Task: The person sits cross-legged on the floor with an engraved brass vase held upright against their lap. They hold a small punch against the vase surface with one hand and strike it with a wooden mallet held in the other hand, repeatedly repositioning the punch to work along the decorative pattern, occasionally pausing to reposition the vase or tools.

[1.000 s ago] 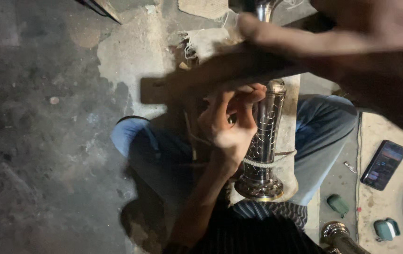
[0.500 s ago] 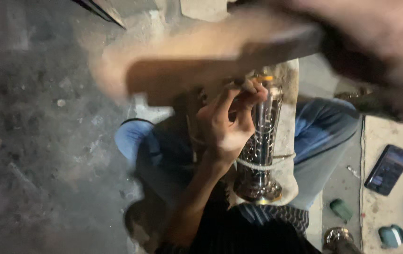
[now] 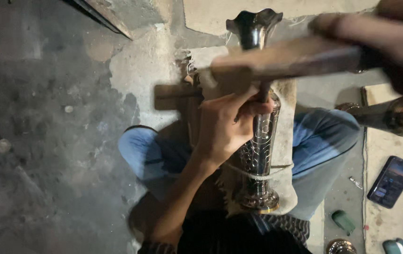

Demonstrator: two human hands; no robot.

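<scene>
Silver-coloured metal vase (image 3: 258, 146), tall and slim with a scalloped flared mouth at the top and a round foot with a brassy edge at the bottom, lies lengthwise across the person's lap between knees in blue jeans (image 3: 324, 141). Its body carries a fine engraved pattern, and a pale cord is looped around its lower part over a beige cloth pad (image 3: 284, 188) beneath it. The left hand (image 3: 222, 129) rests on the vase's middle, fingers curled narrow and pinching a thin dark tool against the metal. The right hand (image 3: 390, 40), blurred and close to the camera, is wrapped around the handle of a wooden mallet (image 3: 277, 63) held above the vase. A dark smartphone (image 3: 392, 181) lies on the pale floor to the right.
</scene>
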